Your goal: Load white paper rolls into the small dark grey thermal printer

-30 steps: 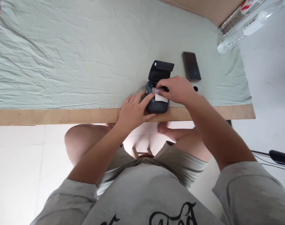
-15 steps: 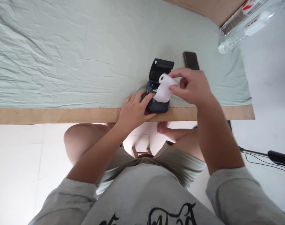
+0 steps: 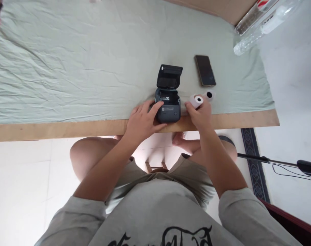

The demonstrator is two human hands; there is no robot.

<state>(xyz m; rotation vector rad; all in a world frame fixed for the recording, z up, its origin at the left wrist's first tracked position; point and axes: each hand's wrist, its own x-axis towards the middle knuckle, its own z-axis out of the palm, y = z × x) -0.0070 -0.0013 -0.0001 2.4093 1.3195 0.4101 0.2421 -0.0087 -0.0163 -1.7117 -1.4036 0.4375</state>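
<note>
A seated person seen from above wears a loose grey short-sleeved T-shirt [image 3: 155,218] with a black curling script design printed across the chest, only its top edge showing. The sleeves end above the elbows, leaving both forearms bare. Grey-green shorts [image 3: 196,177] in a soft fabric cover the upper thighs, with bare knees beyond them. The left hand [image 3: 142,121] and right hand [image 3: 200,114] carry no rings, watch or gloves.

Left hand [image 3: 142,121] flat, fingers spread toward one o'clock, thumb out. Right hand [image 3: 201,114] curled at three o'clock of it, fingertips pinched, forearm angled back.
</note>
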